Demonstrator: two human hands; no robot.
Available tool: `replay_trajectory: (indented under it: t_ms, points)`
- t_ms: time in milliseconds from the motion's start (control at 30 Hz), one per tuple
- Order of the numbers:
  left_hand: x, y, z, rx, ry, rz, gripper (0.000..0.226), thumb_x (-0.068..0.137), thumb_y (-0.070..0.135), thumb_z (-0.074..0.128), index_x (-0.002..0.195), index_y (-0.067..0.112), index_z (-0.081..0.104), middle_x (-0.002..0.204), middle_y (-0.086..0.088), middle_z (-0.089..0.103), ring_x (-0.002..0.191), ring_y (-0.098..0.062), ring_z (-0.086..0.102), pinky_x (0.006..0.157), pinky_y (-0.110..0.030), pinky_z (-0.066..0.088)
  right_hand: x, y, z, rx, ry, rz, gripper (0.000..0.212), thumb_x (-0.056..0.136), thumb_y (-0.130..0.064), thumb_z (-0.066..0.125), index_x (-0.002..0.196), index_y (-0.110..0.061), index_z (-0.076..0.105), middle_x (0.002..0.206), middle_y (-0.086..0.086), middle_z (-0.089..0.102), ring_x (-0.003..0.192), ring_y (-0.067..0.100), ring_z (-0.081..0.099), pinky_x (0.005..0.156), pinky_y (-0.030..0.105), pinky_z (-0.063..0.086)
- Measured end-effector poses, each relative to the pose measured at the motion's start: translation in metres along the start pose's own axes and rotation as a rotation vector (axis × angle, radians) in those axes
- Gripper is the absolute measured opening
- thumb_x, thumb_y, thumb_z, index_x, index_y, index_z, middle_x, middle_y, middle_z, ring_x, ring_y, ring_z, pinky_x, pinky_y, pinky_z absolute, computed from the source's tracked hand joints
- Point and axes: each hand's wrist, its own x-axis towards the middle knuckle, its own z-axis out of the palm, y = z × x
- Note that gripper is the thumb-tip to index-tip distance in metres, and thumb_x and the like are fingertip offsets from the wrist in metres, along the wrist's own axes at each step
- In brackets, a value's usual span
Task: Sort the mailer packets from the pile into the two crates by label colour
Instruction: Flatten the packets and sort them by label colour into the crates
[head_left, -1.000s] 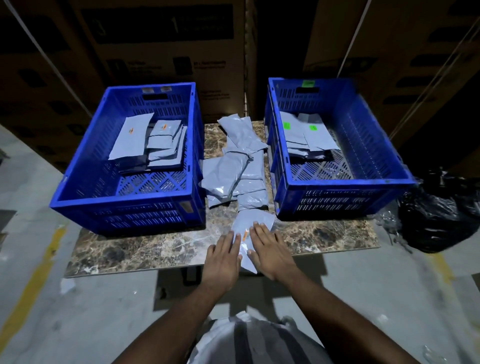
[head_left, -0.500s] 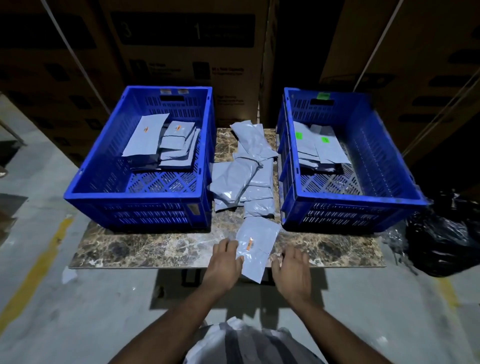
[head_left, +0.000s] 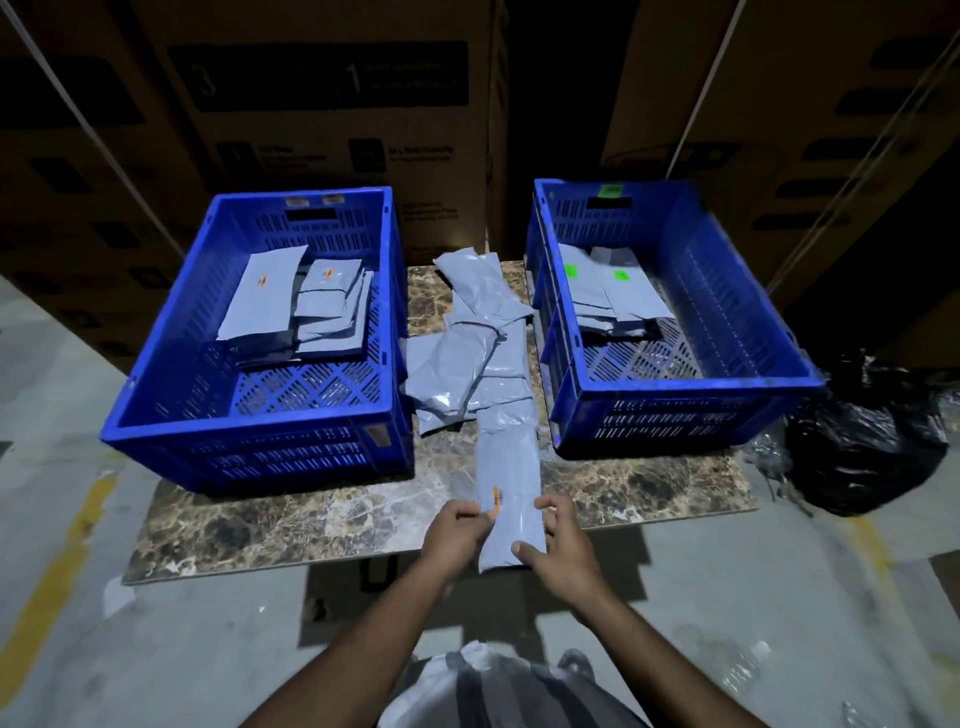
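A grey mailer packet (head_left: 511, 499) with an orange label is lifted over the table's front edge. My left hand (head_left: 456, 535) grips its left edge near the label, and my right hand (head_left: 558, 545) grips its right edge and lower corner. The pile of grey packets (head_left: 475, 353) lies between two blue crates. The left crate (head_left: 249, 421) holds packets with orange labels. The right crate (head_left: 685, 384) holds packets with green labels and has a green tag on its far wall.
The marble-patterned table (head_left: 311, 519) carries both crates. A black plastic bag (head_left: 862, 441) sits on the floor at the right. Tall cardboard boxes (head_left: 332, 104) stand behind the table. A yellow line (head_left: 57, 577) runs along the floor at left.
The packet lay flat on the table under both palms a second ago. Both hands have since taken hold of its edges and lifted it, turning it lengthwise.
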Motion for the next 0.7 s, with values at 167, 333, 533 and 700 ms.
replay_trajectory:
  t_ms: [167,333,533,700]
  points:
    - [-0.028,0.027,-0.028,-0.421,-0.199,0.084,0.023,0.095,0.015,0.066,0.117,0.009,0.062,0.107,-0.014,0.075,0.094,-0.033,0.073,0.077,-0.047,0.060,-0.031,-0.025,-0.012,0.151,-0.047,-0.180,0.063,0.087,-0.003,0.071,0.129,-0.029,0.033,0.126,0.001,0.060,0.107,0.009,0.066,0.086,0.036,0.059]
    - [-0.060,0.071,-0.053,-0.373,-0.225,0.334,0.032,0.092,0.010,0.068,0.124,0.009,0.063,0.111,-0.013,0.075,0.101,-0.033,0.072,0.082,-0.046,0.059,-0.046,-0.077,-0.019,0.191,0.047,-0.346,0.073,0.083,-0.005,0.078,0.133,-0.034,0.034,0.134,-0.012,0.048,0.117,-0.005,0.055,0.084,0.018,0.051]
    - [-0.088,0.119,-0.101,-0.383,-0.132,0.532,0.028,0.090,0.007,0.069,0.118,0.011,0.067,0.110,-0.004,0.076,0.101,-0.019,0.073,0.077,-0.031,0.059,-0.043,-0.146,-0.013,0.002,-0.023,-0.532,0.066,0.084,-0.021,0.081,0.140,-0.034,0.051,0.142,-0.021,0.051,0.137,0.004,0.045,0.110,0.022,0.039]
    - [-0.084,0.143,-0.147,-0.367,-0.100,0.624,0.021,0.100,0.016,0.057,0.117,0.011,0.069,0.109,-0.005,0.076,0.102,-0.024,0.072,0.086,-0.038,0.059,-0.031,-0.187,0.014,0.024,-0.016,-0.545,0.076,0.082,-0.022,0.083,0.146,-0.034,0.044,0.148,-0.027,0.044,0.141,-0.004,0.036,0.112,0.014,0.032]
